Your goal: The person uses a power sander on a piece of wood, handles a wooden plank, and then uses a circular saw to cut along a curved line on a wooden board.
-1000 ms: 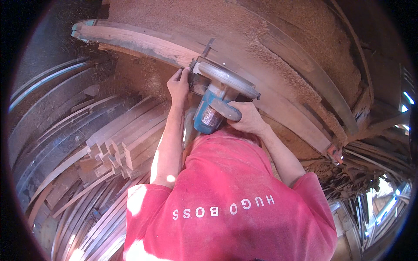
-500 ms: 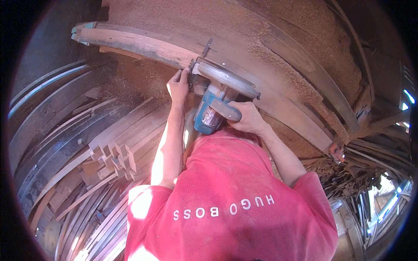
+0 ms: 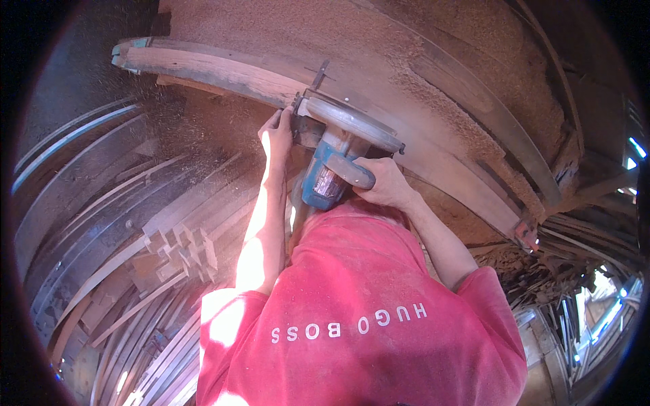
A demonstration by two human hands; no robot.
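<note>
One blue circular saw (image 3: 336,143) rests on one curved plank (image 3: 223,71), nearly where it was a second ago; sunlight now covers more of my left forearm (image 3: 263,230). Of my two hands, the right hand (image 3: 383,183) is clamped around the saw's handle (image 3: 353,172); the left hand (image 3: 276,132) meets its left end, whether gripping I cannot tell.

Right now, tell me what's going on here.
A person in a red shirt grips a blue circular saw by its handle with the right hand; the left hand is at the saw's left end. The saw sits on a long plank, with sawdust spread beyond and timber stacked to the left.
</note>
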